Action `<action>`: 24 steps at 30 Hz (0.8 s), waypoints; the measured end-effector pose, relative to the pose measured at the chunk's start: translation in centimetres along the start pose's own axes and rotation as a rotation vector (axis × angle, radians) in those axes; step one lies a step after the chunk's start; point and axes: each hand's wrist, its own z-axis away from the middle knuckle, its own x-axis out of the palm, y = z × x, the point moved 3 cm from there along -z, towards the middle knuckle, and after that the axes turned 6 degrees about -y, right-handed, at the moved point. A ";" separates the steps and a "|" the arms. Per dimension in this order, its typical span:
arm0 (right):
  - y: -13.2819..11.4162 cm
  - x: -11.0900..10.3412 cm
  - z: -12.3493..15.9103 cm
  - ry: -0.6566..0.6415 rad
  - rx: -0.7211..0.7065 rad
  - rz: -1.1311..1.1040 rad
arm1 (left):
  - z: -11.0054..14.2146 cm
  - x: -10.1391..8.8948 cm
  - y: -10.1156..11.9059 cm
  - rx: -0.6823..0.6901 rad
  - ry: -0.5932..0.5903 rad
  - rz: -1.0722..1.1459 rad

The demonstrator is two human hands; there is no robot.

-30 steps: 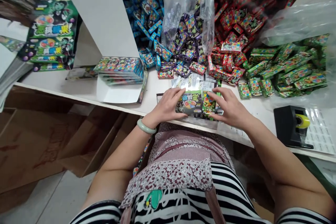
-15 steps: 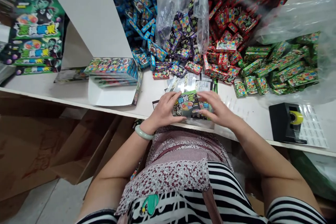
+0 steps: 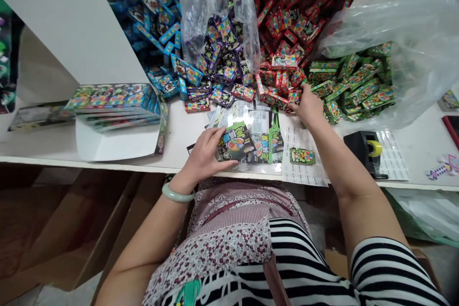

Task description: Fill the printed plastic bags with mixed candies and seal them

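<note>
I'm seeing the hands apart: the right hand (image 3: 310, 105) is now touching the red boxes (image 3: 278, 79), leaving the left hand (image 3: 204, 153) alone bracketing the black packet (image 3: 235, 142) near the table edge; I'm not making out either grip. A green box (image 3: 302, 156) is lying on the label sheet (image 3: 304, 176), with a tape dispenser (image 3: 358, 150) standing nearby.

Over on the table's (image 3: 178, 124) left sits an open display box (image 3: 114, 147), packs (image 3: 111, 98) stacked in it. Flat packets (image 3: 237, 142) lie mid-table by the near edge; right of them, one small box (image 3: 302, 156) rests on a label sheet (image 3: 304, 175), then a tape dispenser (image 3: 359, 149). Heaped boxes (image 3: 223, 72) spread behind the packets.
</note>
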 end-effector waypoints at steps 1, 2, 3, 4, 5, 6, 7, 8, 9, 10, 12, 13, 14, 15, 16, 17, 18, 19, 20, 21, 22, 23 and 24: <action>-0.3 0.4 0.1 -0.013 0.005 0.000 | -0.1 0.1 0.1 0.004 -0.003 -0.002; -0.5 0.7 0.1 -0.021 0.011 -0.013 | -0.1 0.1 0.1 0.006 -0.006 -0.003; -0.5 1.0 0.1 -0.024 0.013 -0.041 | -0.1 0.1 0.1 0.004 -0.007 -0.002; -0.4 1.1 0.0 -0.020 0.012 -0.087 | 0.0 0.0 0.1 -0.001 -0.007 0.001; -0.1 1.2 -0.1 -0.010 0.012 -0.147 | 0.1 -0.2 0.1 -0.011 -0.006 0.007; 0.2 1.2 -0.2 0.005 0.014 -0.219 | 0.3 -0.3 0.0 -0.023 -0.004 0.012; 0.6 1.2 -0.2 0.023 0.016 -0.299 | 0.4 -0.5 -0.1 -0.036 -0.001 0.017; 0.9 1.0 -0.2 0.038 0.016 -0.382 | 0.6 -0.7 -0.2 -0.047 0.003 0.022; 1.2 0.9 -0.1 0.042 0.016 -0.467 | 0.7 -0.8 -0.4 -0.053 0.010 0.027; 1.5 0.8 0.1 0.033 0.017 -0.553 | 0.9 -1.0 -0.6 -0.058 0.017 0.033; 1.5 0.6 1.0 -0.035 0.013 -0.724 | 1.2 -1.1 -1.0 -0.068 0.033 0.043; 1.3 0.5 1.6 -0.091 0.005 -0.807 | 1.3 -1.1 -1.3 -0.074 0.040 0.047; 0.8 0.5 2.3 -0.154 -0.008 -0.886 | 1.3 -1.0 -1.5 -0.080 0.045 0.049; 0.2 0.5 3.1 -0.213 -0.024 -0.954 | 1.4 -1.0 -1.6 -0.084 0.048 0.046; -0.6 0.5 4.0 -0.260 -0.043 -1.008 | 1.5 -0.9 -1.7 -0.083 0.051 0.038; -1.5 0.5 4.8 -0.298 -0.063 -1.046 | 1.5 -0.8 -1.7 -0.078 0.052 0.024; -2.6 0.5 5.6 -0.323 -0.083 -1.069 | 1.5 -0.7 -1.7 -0.072 0.049 0.005; -3.7 0.5 6.4 -0.342 -0.105 -1.076 | 1.6 -0.6 -1.6 -0.065 0.045 -0.017; -4.9 0.5 7.1 -0.357 -0.132 -1.070 | 1.6 -0.5 -1.5 -0.056 0.039 -0.039; -6.0 0.5 7.7 -0.369 -0.165 -1.056 | 1.6 -0.4 -1.4 -0.047 0.034 -0.056; -7.1 0.5 8.3 -0.375 -0.200 -1.037 | 1.7 -0.4 -1.3 -0.037 0.027 -0.065; -8.1 0.6 8.9 -0.375 -0.234 -1.017 | 1.7 -0.3 -1.2 -0.028 0.020 -0.068; -8.8 0.6 9.4 -0.374 -0.265 -0.999 | 1.7 -0.3 -1.1 -0.022 0.017 -0.067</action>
